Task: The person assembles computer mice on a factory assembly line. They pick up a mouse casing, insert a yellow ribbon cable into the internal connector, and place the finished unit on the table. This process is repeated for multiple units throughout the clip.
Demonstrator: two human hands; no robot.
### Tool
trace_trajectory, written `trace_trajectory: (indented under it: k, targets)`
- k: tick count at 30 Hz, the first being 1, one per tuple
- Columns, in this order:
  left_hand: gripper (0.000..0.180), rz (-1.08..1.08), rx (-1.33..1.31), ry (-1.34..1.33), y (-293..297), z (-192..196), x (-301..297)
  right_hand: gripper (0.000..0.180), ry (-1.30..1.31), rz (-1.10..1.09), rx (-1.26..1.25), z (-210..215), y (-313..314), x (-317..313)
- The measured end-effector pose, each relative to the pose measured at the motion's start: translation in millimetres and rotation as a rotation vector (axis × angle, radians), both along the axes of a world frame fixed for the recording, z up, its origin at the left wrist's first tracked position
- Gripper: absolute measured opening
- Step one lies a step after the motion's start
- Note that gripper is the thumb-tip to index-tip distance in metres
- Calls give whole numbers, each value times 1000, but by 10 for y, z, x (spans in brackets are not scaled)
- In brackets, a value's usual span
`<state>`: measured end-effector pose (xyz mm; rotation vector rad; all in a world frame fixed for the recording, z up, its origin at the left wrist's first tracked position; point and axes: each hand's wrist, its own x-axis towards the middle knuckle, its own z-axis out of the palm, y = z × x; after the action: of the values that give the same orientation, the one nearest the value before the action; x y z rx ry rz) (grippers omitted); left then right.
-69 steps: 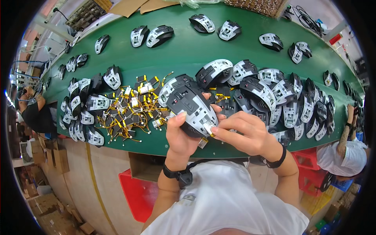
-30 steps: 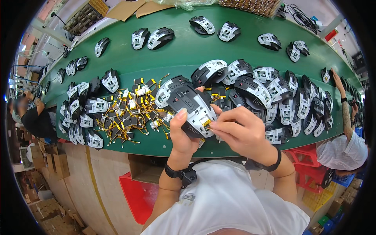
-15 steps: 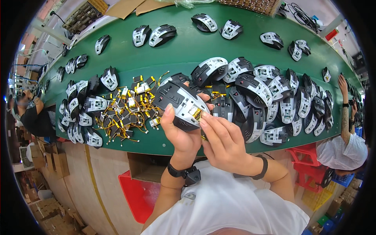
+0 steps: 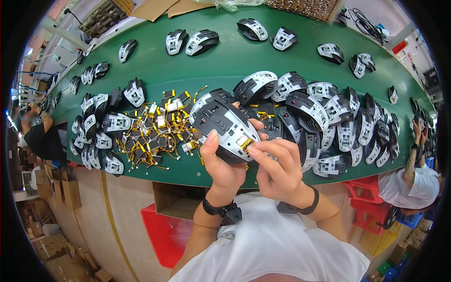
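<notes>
My left hand point(image 4: 224, 170) is wrapped round a black and white computer mouse point(image 4: 215, 121), held tilted above the table's near edge. A small yellow-edged battery point(image 4: 243, 141) sits in an opening in the mouse's white part. My right hand point(image 4: 283, 165) pinches at the lower edge of that battery with thumb and index finger; its fingertips partly hide the contact. Just left of the held mouse lies a heap of loose batteries point(image 4: 174, 105) with thin yellow, red and black wires. Several similar mice point(image 4: 337, 109) are piled close together to the right.
The green table point(image 4: 155, 70) carries more mice point(image 4: 202, 42) along its far side and a mouse cluster point(image 4: 115, 122) at left. Below its near edge are a red bin point(image 4: 157, 235) and a cardboard box point(image 4: 176, 201). Other people point(image 4: 411, 183) work at both ends.
The held mouse and both my hands have shifted slightly right and down in view. My right fingertips stay at the battery. At the far right, the other person's arm has lowered.
</notes>
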<state>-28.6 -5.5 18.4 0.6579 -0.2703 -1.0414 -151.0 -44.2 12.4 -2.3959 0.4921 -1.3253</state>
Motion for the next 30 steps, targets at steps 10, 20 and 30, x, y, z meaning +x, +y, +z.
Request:
trace_trajectory:
  k: [10, 20, 30]
  targets:
    - [74, -17, -29, -4, 22, -34, -17, 43, 62, -5, -102, 19, -59, -1]
    - [75, -4, 23, 6, -31, -6, 31, 43, 33, 112, 146, 130, -171, -28]
    - [78, -2, 66, -107, -60, -61, -13, 39, 164, 72, 145, 88, -218, -15]
